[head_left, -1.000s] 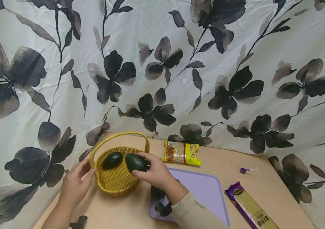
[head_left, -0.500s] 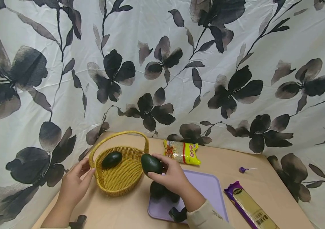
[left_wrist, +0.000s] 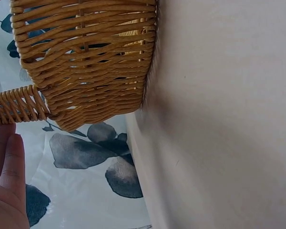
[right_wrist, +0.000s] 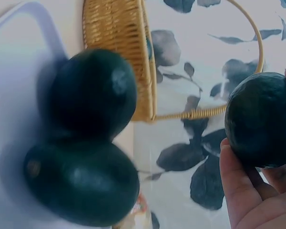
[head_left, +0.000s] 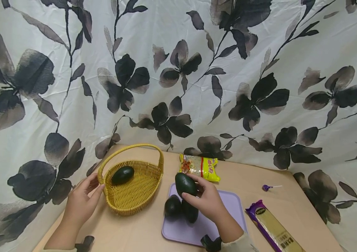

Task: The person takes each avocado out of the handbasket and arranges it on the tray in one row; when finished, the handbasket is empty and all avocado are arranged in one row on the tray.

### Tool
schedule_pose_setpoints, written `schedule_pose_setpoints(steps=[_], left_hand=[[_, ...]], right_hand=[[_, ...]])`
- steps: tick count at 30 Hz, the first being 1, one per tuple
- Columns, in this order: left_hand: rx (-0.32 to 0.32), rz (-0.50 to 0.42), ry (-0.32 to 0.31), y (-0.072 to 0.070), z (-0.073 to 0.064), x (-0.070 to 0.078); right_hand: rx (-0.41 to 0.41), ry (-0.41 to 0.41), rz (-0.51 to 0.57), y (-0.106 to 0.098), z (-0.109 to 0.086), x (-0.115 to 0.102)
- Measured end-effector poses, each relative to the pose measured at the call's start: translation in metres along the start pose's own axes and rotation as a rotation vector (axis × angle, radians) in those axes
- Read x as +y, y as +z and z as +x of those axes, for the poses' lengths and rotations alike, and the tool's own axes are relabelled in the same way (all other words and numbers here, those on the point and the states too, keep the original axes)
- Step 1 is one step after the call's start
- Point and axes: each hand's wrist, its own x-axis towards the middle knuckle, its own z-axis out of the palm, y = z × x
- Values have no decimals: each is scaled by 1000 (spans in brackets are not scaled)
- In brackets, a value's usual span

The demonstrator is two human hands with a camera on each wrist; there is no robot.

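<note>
My right hand (head_left: 208,199) holds a dark green avocado (head_left: 185,184) between thumb and fingers, above the lilac tray (head_left: 178,236). Beneath it, two more avocados lie side by side on the tray; the right wrist view shows one avocado (right_wrist: 93,93) beside another avocado (right_wrist: 83,183). To the left stands a yellow wicker basket (head_left: 131,206) with a single avocado (head_left: 123,175) inside. My left hand (head_left: 82,199) pinches the foot of the basket's handle (left_wrist: 19,105) at its left side, with the fingertips right at the weave in the left wrist view.
A yellow-and-clear food packet (head_left: 199,168) lies behind the tray. On the right are a purple lollipop (head_left: 267,188) and a long purple-edged noodle packet (head_left: 276,227). A floral cloth (head_left: 181,87) hangs along the table's back edge.
The right hand has carried its avocado rightward from over the basket to over the tray, uncovering the avocados there. The left hand stays at the basket handle.
</note>
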Motion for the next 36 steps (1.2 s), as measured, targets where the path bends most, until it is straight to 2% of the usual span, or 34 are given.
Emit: schedule_pose_setpoints(steps=[10, 21, 30, 36], left_hand=[[-7, 16, -18, 2, 0, -1], [6, 16, -6, 3, -3, -2], [-5, 29, -17, 5, -3, -2], [8, 4, -14, 5, -3, -3]], right_hand=[[139, 32, -8, -25, -15, 24], [165, 75, 2, -41, -26, 50], [222, 121, -79, -47, -33, 71], [218, 143, -149, -48, -35, 89]])
